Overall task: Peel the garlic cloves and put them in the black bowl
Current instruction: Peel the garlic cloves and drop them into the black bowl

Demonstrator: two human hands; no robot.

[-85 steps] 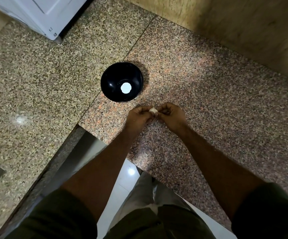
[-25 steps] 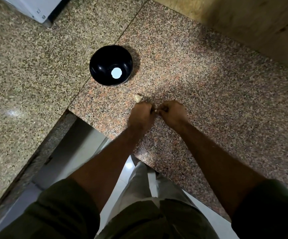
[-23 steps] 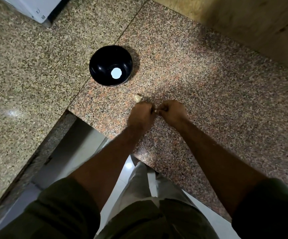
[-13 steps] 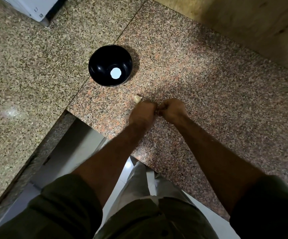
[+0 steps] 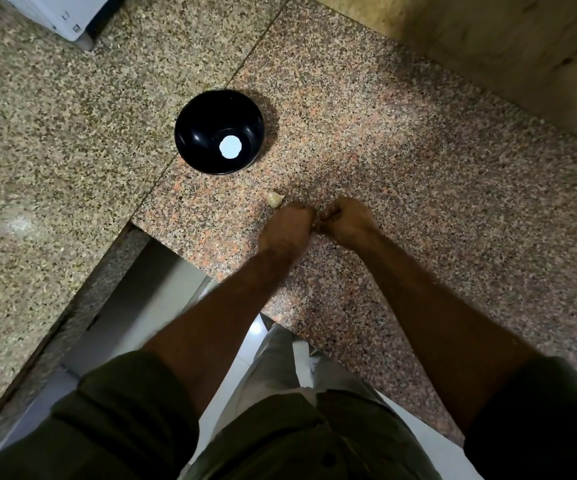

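While both fists meet knuckle to knuckle over the granite counter (image 5: pixel 418 174), left hand (image 5: pixel 285 226) and right hand (image 5: pixel 347 220) have fingers curled tight around something small between them, likely a clove, but it's hidden so can't confirm. One garlic piece (image 5: pixel 275 199) lies on the stone just far-left of the left hand, near the black bowl (image 5: pixel 207 116), which sits farther left and shows only a white glare spot inside. Garlic is light, firm, papery-skinned and slippery once bare, so pinch at the tips; the speckled polished stone meets a wall far right, with a white appliance (image 5: pixel 69 19) far left.
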